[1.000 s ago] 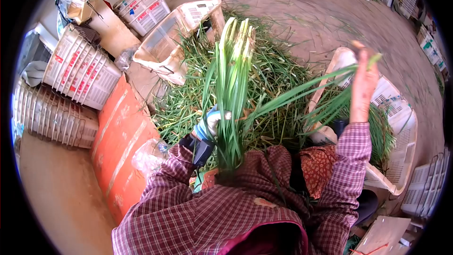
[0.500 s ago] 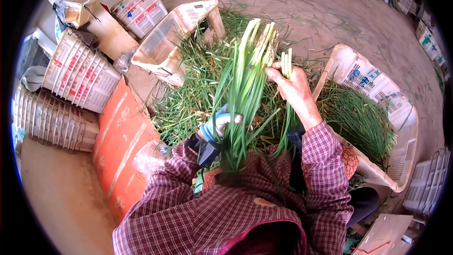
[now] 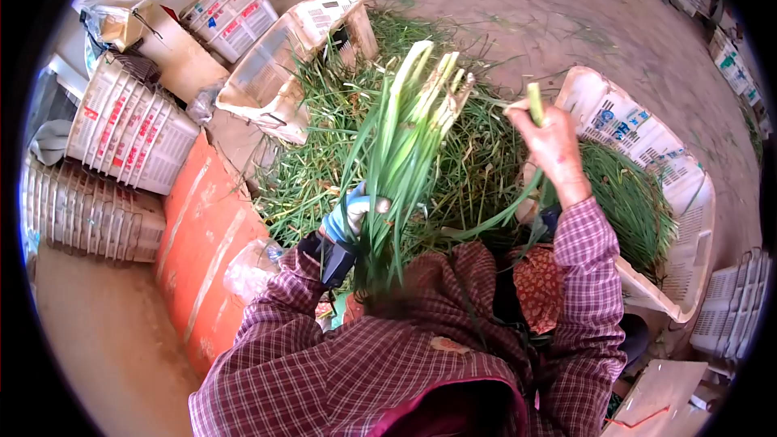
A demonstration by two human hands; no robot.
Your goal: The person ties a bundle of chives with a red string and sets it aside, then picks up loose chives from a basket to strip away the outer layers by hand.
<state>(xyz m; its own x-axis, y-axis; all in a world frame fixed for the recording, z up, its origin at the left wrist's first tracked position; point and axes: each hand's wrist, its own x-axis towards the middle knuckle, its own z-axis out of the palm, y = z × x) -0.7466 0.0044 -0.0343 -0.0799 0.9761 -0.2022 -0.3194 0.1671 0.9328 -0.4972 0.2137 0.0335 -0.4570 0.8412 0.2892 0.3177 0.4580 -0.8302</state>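
Observation:
My left hand [image 3: 350, 214], in a blue and white glove, grips a thick bunch of green onions [image 3: 405, 137] held upright, white ends pointing away from me. My right hand [image 3: 553, 148] is bare and raised to the right of the bunch, closed around a single green onion stalk [image 3: 534, 105] whose leaves trail down toward my lap. Beneath both hands lies a large heap of loose green onions [image 3: 332, 154] on the ground. My plaid sleeves fill the bottom of the view.
A white crate [image 3: 672, 194] at right holds more greens. A tipped white crate [image 3: 279, 65] lies beyond the heap. Stacked white crates [image 3: 129, 125] stand at left beside an orange sack [image 3: 206, 231]. Further crates [image 3: 732, 307] sit at far right; bare dirt floor beyond.
My right hand moved away from the bunch to the right, now holding one stalk apart. The bunch in my left hand stayed in place, tilting slightly.

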